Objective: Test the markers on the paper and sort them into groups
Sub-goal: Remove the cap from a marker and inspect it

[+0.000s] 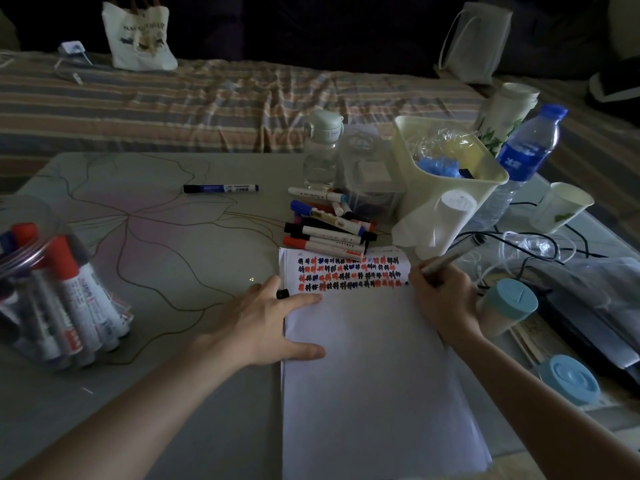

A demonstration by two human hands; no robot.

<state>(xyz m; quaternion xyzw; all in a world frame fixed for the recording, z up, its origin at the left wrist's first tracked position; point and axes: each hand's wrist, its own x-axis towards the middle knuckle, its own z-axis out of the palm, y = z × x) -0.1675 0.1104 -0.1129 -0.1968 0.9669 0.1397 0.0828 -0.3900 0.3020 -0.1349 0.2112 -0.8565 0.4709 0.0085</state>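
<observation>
A white paper sheet (367, 368) lies on the table, its top rows filled with black, red and blue test marks (349, 273). My right hand (445, 301) grips a marker (446, 263) with its tip at the right end of the lowest row. My left hand (266, 322) rests flat on the paper's left edge, and a black cap (283, 293) sits between its fingers. A pile of markers (329, 226) lies just beyond the paper. One blue-and-black marker (220, 188) lies alone farther left. A clear jar (52, 292) at the left holds several markers.
A cream bin (446, 168), a small clear bottle (320, 150), a blue-capped water bottle (526, 150), paper cups (559, 206), a blue-lidded cup (507, 306), a blue lid (569, 379) and cables (540, 244) crowd the right side. A striped bed with a tote bag (138, 36) lies behind.
</observation>
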